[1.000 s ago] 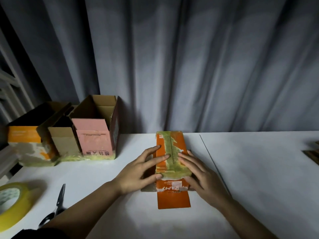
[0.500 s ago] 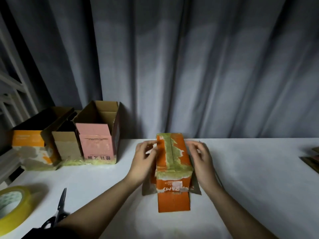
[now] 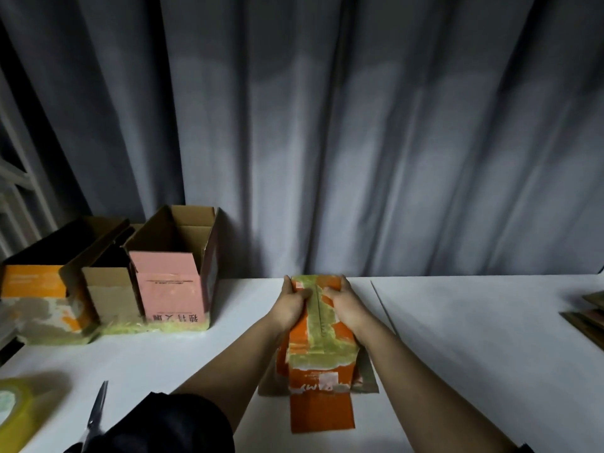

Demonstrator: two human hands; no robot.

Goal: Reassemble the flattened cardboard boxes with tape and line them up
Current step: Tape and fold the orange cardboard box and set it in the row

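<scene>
An orange cardboard box point(image 3: 322, 358) stands upside down on the white table point(image 3: 474, 338), its bottom seam covered with yellow-green tape. Its loose flaps lie spread on the table towards me. My left hand point(image 3: 292, 304) grips the box's far left edge, thumb on the taped top. My right hand point(image 3: 341, 302) grips the far right edge in the same way. Three assembled boxes stand in a row at the back left: an orange one point(image 3: 42, 289), a brown one point(image 3: 109, 292) and a pink one point(image 3: 176, 289), all open at the top.
A yellow tape roll point(image 3: 14, 410) lies at the near left edge, with scissors point(image 3: 96, 416) beside it. Flattened cardboard point(image 3: 588, 317) is stacked at the right edge. A grey curtain hangs behind the table. A seam point(image 3: 385, 308) runs across the table right of the box.
Both hands slid from pressing the taped top to the box's sides, then forward to its far end, where they now grip it. The camera has tilted up a little.
</scene>
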